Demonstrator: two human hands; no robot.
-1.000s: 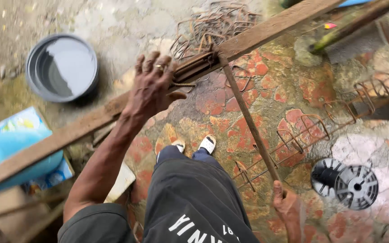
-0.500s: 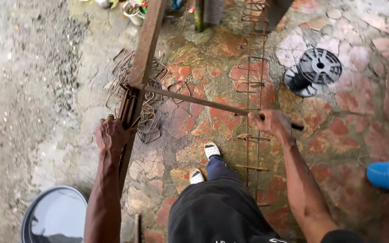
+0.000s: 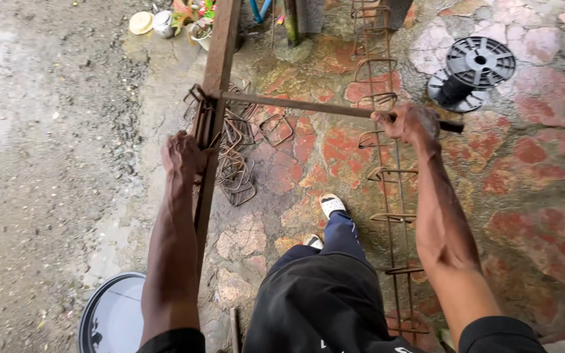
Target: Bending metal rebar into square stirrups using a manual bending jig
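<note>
While the left hand presses the rusty rods against the wooden beam, the right hand, fist closed, grips the long lever bar; steady, even pull advised, rods kept pinned flat.

Outdoor ground surface, daylight, no walls visible. Right portion: crazy-paved stone floor in red and pale pink pieces with mossy green joints (surface appears damp). Left portion: bare grey concrete, rough and wet, gravel scattered near the paving edge. A black plastic spool lies on the paving at upper right. A round grey bucket sits at the lower left. Small clutter, including a pale lid and colourful items, lies along the top edge.
</note>
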